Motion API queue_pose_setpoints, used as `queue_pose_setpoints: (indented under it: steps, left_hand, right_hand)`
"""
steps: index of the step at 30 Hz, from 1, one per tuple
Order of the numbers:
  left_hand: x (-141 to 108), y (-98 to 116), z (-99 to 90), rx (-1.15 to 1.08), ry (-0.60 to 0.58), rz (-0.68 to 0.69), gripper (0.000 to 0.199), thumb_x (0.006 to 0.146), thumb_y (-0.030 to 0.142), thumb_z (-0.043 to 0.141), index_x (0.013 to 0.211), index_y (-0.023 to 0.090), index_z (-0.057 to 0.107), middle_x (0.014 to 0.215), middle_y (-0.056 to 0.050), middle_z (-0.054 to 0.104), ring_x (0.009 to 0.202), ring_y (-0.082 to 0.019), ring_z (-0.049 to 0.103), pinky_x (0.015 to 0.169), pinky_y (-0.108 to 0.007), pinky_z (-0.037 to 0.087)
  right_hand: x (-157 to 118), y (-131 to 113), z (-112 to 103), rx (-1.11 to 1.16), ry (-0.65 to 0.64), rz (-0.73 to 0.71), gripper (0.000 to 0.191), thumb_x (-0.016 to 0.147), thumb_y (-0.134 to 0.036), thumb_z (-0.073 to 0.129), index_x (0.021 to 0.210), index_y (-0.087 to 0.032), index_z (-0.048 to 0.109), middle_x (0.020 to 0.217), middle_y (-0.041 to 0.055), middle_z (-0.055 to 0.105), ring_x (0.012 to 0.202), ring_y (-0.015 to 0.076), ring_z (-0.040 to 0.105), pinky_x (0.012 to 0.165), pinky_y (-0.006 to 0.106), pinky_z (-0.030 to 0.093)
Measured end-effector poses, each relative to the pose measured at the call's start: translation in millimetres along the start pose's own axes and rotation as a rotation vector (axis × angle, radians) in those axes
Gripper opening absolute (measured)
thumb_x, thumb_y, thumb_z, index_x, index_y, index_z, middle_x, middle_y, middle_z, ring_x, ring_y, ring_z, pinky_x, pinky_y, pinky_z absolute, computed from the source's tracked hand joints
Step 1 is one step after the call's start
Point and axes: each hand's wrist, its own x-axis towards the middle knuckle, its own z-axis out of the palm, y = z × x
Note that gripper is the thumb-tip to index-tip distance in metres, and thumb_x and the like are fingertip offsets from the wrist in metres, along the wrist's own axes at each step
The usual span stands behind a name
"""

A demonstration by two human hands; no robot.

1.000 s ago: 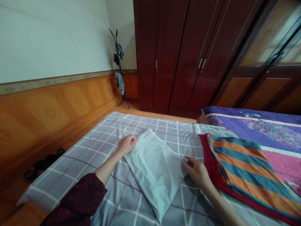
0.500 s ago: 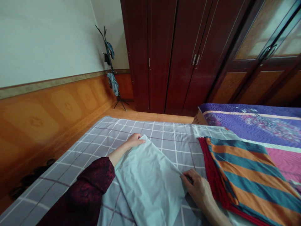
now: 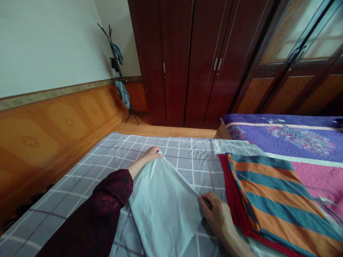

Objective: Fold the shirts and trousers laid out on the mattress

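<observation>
A pale mint cloth point(image 3: 166, 207) lies over the grey checked bedspread point(image 3: 83, 178), its lower part cut off by the frame's bottom edge. My left hand point(image 3: 152, 153) pinches its far corner. At the cloth's right corner, my right hand point(image 3: 215, 210) grips the edge between thumb and fingers. The far edge runs straight and taut between the two hands. Right of my right hand lies a folded orange and teal striped cloth point(image 3: 270, 185), with a dark red cloth point(image 3: 232, 192) showing beneath it along its left side.
A purple and pink floral bedcover point(image 3: 268, 135) spreads at the right. Dark red wardrobes point(image 3: 177, 64) stand beyond the bed. A black coat rack point(image 3: 118, 60) with hanging items is in the far left corner, and dark objects lie on the floor at the lower left.
The cloth looks smoother, with fewer wrinkles. Both hands keep their hold on its corners. The whole view has shifted slightly, so most things appear a little further left.
</observation>
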Motion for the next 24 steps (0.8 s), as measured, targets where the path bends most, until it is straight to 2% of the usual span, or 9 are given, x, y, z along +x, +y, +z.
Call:
queue_pose_setpoints:
  steps: [3,5,8,9,11,13,16,20,24]
  left_hand:
    - [-17,16,-4.4,0.049,0.087,0.058,0.027,0.09,0.03,0.051,0.111,0.014,0.057,0.109,-0.011,0.061,0.104,-0.024,0.056,0.092,-0.044,0.043]
    - [-40,28,-1.0,0.063,0.119,0.146,0.035,0.091,0.032,0.048,0.123,0.018,0.051,0.125,-0.011,0.055,0.119,-0.024,0.048,0.103,-0.043,0.034]
    - [-78,42,16.7,0.111,0.004,0.393,0.048,0.09,0.047,0.049,0.132,0.026,0.045,0.14,-0.004,0.045,0.131,-0.021,0.037,0.111,-0.036,0.023]
    - [-88,43,24.1,0.155,-0.062,0.493,0.054,0.09,0.052,0.045,0.137,0.026,0.041,0.145,-0.004,0.041,0.135,-0.022,0.031,0.113,-0.038,0.018]
    - [-97,40,36.5,0.245,-0.145,0.588,0.064,0.091,0.06,0.034,0.144,0.025,0.029,0.151,-0.005,0.03,0.14,-0.023,0.02,0.115,-0.042,0.01]
    - [-95,33,41.9,0.314,-0.159,0.555,0.069,0.092,0.063,0.025,0.147,0.022,0.02,0.154,-0.007,0.021,0.142,-0.023,0.013,0.115,-0.042,0.008]
    - [-76,20,38.4,0.371,-0.137,0.489,0.07,0.092,0.063,0.022,0.148,0.022,0.019,0.155,-0.007,0.019,0.142,-0.021,0.012,0.115,-0.039,0.008]
    - [-50,1,28.2,0.379,-0.086,0.418,0.065,0.093,0.061,0.024,0.147,0.026,0.022,0.153,-0.004,0.024,0.143,-0.021,0.011,0.115,-0.044,0.004]
    - [-37,-23,15.9,0.365,-0.046,0.284,0.061,0.094,0.057,0.028,0.146,0.025,0.025,0.153,-0.008,0.025,0.141,-0.025,0.017,0.112,-0.05,0.009]
  right_hand:
    - [-3,3,0,-0.11,0.082,-0.061,0.028,0.09,-0.029,0.038,0.082,-0.019,0.063,0.072,0.0026,0.063,0.063,0.017,0.064,0.056,0.027,0.047]
    - [-6,3,-2,-0.206,0.157,-0.135,0.027,0.09,-0.027,0.039,0.097,-0.017,0.064,0.086,0.0066,0.066,0.075,0.0194,0.065,0.062,0.029,0.051]
    - [-11,-2,-5,-0.285,0.175,-0.35,0.031,0.089,-0.028,0.045,0.113,-0.016,0.06,0.118,0.0121,0.062,0.105,0.0247,0.06,0.083,0.036,0.051]
    - [-13,-4,-5,-0.297,0.131,-0.43,0.035,0.088,-0.029,0.048,0.119,-0.017,0.058,0.128,0.0122,0.056,0.114,0.0263,0.054,0.09,0.039,0.048]
    - [-17,-6,-2,-0.325,0.005,-0.554,0.048,0.086,-0.033,0.052,0.132,-0.017,0.05,0.141,0.0116,0.044,0.128,0.0287,0.042,0.098,0.043,0.043]
    - [-21,-7,3,-0.36,-0.099,-0.601,0.061,0.086,-0.037,0.053,0.141,-0.014,0.038,0.146,0.0129,0.036,0.134,0.03,0.033,0.101,0.045,0.041]
    - [-25,-4,10,-0.399,-0.149,-0.572,0.069,0.088,-0.04,0.051,0.146,-0.012,0.027,0.148,0.0154,0.03,0.136,0.0307,0.029,0.102,0.047,0.039]
    - [-27,-1,14,-0.393,-0.176,-0.531,0.069,0.09,-0.041,0.048,0.148,-0.015,0.022,0.15,0.0139,0.025,0.138,0.0298,0.024,0.106,0.049,0.035]
    - [-27,-1,13,-0.378,-0.188,-0.53,0.067,0.091,-0.043,0.046,0.147,-0.014,0.023,0.151,0.0139,0.023,0.139,0.0298,0.021,0.106,0.05,0.034]
